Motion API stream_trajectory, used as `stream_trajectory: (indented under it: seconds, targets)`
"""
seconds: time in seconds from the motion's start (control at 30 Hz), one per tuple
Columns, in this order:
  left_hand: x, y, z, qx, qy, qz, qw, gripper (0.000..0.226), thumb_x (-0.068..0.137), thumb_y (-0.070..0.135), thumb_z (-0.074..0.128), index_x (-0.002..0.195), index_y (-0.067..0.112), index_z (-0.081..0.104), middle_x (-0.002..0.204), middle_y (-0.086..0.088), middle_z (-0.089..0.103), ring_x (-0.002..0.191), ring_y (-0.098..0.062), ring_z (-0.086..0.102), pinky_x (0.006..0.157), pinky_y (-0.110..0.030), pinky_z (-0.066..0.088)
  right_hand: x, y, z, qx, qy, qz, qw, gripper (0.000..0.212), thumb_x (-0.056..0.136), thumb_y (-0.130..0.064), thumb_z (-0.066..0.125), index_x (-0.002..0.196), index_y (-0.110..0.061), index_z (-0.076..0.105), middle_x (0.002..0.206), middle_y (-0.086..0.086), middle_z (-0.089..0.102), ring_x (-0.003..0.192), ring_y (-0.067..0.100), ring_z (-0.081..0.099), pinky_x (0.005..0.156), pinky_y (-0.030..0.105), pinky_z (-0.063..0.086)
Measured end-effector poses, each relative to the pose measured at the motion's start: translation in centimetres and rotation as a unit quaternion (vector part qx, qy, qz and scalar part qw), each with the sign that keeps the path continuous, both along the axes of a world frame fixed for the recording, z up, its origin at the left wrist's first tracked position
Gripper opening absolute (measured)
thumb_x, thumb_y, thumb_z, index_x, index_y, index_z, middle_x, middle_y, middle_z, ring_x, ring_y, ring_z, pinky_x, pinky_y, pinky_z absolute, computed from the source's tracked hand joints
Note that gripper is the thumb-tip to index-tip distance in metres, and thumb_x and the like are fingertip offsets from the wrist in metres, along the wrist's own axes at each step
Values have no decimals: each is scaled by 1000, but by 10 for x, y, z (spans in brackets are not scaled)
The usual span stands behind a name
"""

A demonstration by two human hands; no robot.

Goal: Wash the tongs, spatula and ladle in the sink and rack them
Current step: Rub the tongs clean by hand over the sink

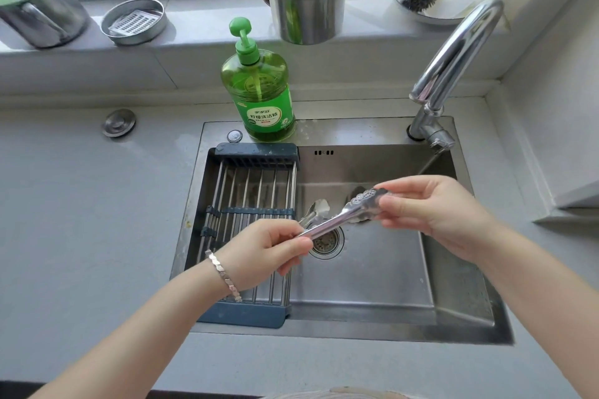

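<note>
Holding tongs (337, 218) over the sink (372, 285), left hand (269, 246) grips the handle end while right hand (431, 207) pinches the head, likely to rub it clean

My left hand (272, 244) gripping the tongs (340, 215) handle, right hand (431, 210) pinching their tip, sink (372, 295) below, rack (249, 191) beside my left hand

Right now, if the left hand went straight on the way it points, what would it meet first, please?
Probably the right hand, holding the far end of the same tongs; depth is unclear.
</note>
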State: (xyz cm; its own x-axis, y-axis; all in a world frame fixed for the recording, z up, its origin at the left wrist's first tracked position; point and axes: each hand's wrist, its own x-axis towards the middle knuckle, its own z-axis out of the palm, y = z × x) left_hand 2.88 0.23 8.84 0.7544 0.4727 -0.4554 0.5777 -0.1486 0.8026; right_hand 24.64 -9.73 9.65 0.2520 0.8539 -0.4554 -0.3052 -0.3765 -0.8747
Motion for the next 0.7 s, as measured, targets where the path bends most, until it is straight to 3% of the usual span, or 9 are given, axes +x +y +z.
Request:
stream_trajectory:
  seconds: [0.2,0.27,0.3,0.37,0.4,0.43,0.5,0.6,0.7]
  targets:
    - [-1,0,0,-10,18,-14,1000,21,88,28,57,70,22,65,55,8,55,48,-3,48,57,-17,43,-8,2,-2,-28,-77,59,995,10,71,0,73,80,-2,71,72,13,73,62,18,70,54,19,55]
    - [-3,1,-4,33,-7,16,999,16,82,37,63,70,28,68,88,12,62,77,1,55,77,-22,44,-7,2,-2,-12,-69,59,996,3,75,-2,68,76,-3,71,69,11,72,61,17,70,53,20,55]
    - [-5,2,-7,51,-19,47,997,10,76,45,67,74,34,68,110,17,55,97,6,51,88,-24,42,-7,2,-2,7,-68,55,996,7,77,-2,66,74,-5,71,67,9,72,60,17,70,53,20,55]
    - [-5,3,-9,11,-5,120,993,52,60,55,74,107,40,60,134,17,37,115,-1,49,97,-29,44,-7,1,-1,60,-75,55,994,15,75,-2,64,68,-10,74,63,6,71,59,15,68,54,21,55]
    - [-6,6,-14,-77,22,154,985,80,56,51,79,127,34,47,138,9,38,110,-9,59,92,-33,51,-7,1,0,91,-83,64,990,17,72,-4,65,64,-14,75,61,4,71,58,12,67,55,20,55]
    - [-6,7,-15,-187,40,173,966,94,57,43,81,137,26,35,134,0,48,95,-16,68,79,-32,57,-7,0,1,121,-93,80,985,17,67,-6,66,60,-17,76,61,1,71,58,10,66,56,18,54]
    - [-5,7,-10,-357,53,152,920,77,66,30,69,133,8,38,104,-9,70,58,-13,67,47,-19,52,-6,-2,4,166,-128,122,970,15,61,-11,70,59,-25,76,62,-4,72,59,5,67,61,14,53]
    - [-3,4,-6,-367,53,71,926,39,79,35,53,105,7,62,69,-2,70,37,-4,39,37,-13,29,4,-5,4,200,-247,194,928,9,66,-31,75,70,-23,76,72,-5,74,69,9,70,68,21,55]
    - [4,2,-5,-274,54,69,958,22,87,26,57,92,9,71,53,6,54,41,-5,32,42,-15,26,15,-7,-7,239,-477,214,818,19,76,-29,64,76,-14,75,74,-1,74,67,15,69,69,33,54]
